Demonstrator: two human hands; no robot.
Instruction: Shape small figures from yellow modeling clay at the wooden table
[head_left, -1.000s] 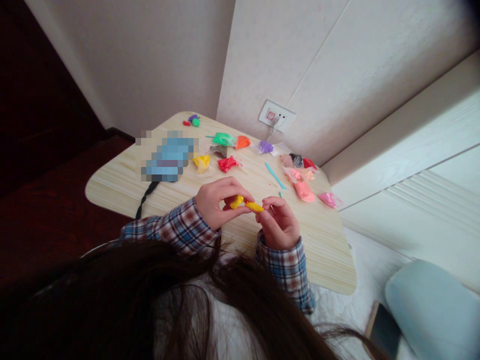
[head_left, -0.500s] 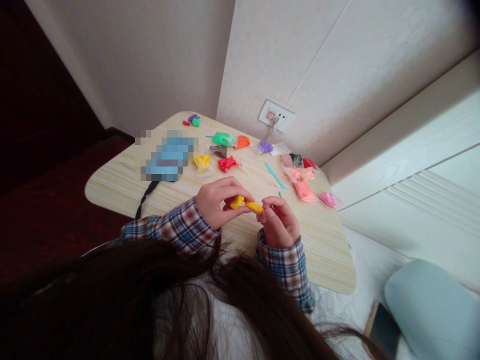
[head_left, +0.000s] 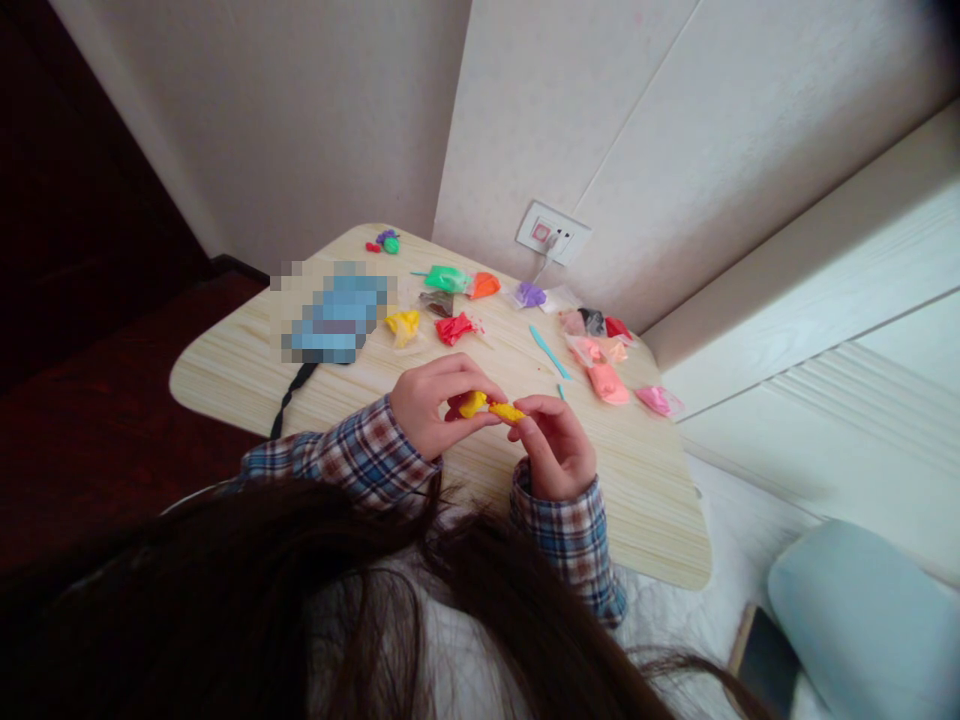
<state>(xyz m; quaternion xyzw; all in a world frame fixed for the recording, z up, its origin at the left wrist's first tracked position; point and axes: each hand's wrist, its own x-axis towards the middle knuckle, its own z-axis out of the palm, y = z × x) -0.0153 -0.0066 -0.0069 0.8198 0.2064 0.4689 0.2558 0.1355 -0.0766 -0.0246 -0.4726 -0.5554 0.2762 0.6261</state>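
Note:
Above the table's near side, my left hand (head_left: 433, 405) is closed around a lump of yellow modelling clay (head_left: 473, 404), which shows between thumb and fingers. A bumpy, elongated yellow clay piece (head_left: 507, 412) spans from my left fingertips to my right hand (head_left: 558, 446). The thumb and forefinger of that hand pinch its right end. Whether the lump and the bumpy piece are joined cannot be seen. Beyond the hands lie an opened bag of yellow clay (head_left: 404, 326) and a bag of red clay (head_left: 455, 329).
A blue modelling tool (head_left: 550, 352) lies beyond my right hand. Green clay (head_left: 448, 279), purple clay (head_left: 532, 294) and pink clay (head_left: 660, 400) sit in bags along the far side. A blurred blue object (head_left: 341, 315) with a black strap is at left. A wall socket (head_left: 553, 232) holds a plug.
My right hand has shifted slightly left, its thumb and forefinger closing over the right end of the bumpy yellow clay piece. My left hand has hardly moved.

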